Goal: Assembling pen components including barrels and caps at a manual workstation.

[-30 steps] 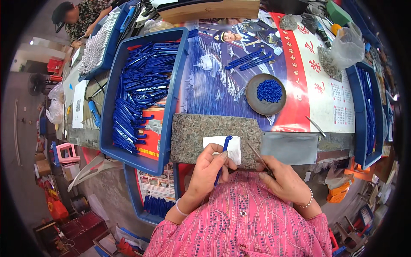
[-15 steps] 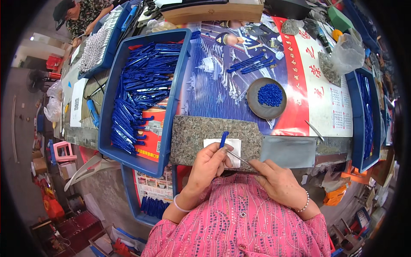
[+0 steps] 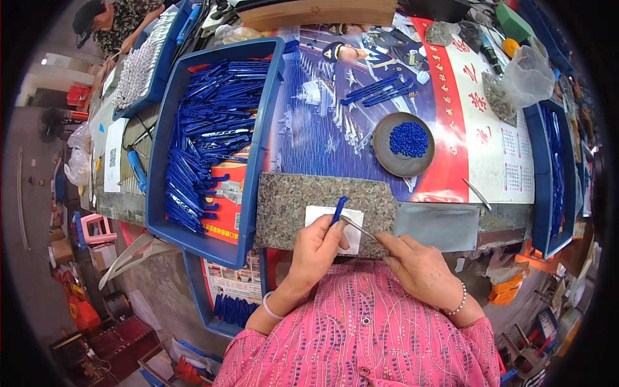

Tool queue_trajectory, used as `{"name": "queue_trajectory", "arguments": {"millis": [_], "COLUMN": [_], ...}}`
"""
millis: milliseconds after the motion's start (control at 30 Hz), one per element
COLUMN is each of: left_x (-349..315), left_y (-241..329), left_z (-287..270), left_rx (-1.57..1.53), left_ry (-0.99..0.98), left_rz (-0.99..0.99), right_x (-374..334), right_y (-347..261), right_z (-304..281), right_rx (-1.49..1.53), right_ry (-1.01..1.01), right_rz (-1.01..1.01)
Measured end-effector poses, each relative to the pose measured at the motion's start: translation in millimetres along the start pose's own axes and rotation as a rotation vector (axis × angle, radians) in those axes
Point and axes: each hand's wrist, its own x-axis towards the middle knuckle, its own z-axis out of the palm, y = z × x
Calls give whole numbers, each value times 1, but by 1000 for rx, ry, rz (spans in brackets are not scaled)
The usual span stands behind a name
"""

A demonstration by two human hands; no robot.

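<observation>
– Over the speckled grey stone slab, any change?
– Your right hand grips a thin metal rod, now brought to the slim blue plastic strip your left hand pinches; both seem engaged.

Lower end of the blue stick hidden in the left hand. Tip of the thin metal tool too small to tell if it touches the stick; its other end is buried in the right hand. White paper partly covered by left fingers. Near-left lower tray runs under the big tray. Wooden box cut off at far edge. Far-left co-worker: face blurred, body cropped. Beads too small to make out shape.
</observation>
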Motion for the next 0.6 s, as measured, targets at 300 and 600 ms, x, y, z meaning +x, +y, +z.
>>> {"name": "queue_trajectory", "arguments": {"millis": [300,600], "left_x": [1,-1], "left_y": [1,1], "left_z": [1,4], "left_rx": [20,113], "left_ry": [-4,34], "left_rz": [4,67], "right_x": [3,2], "right_y": [4,3], "right_z": [0,0], "right_rx": [-28,-44], "right_ry": [21,-1], "right_rz": [-52,-46]}}
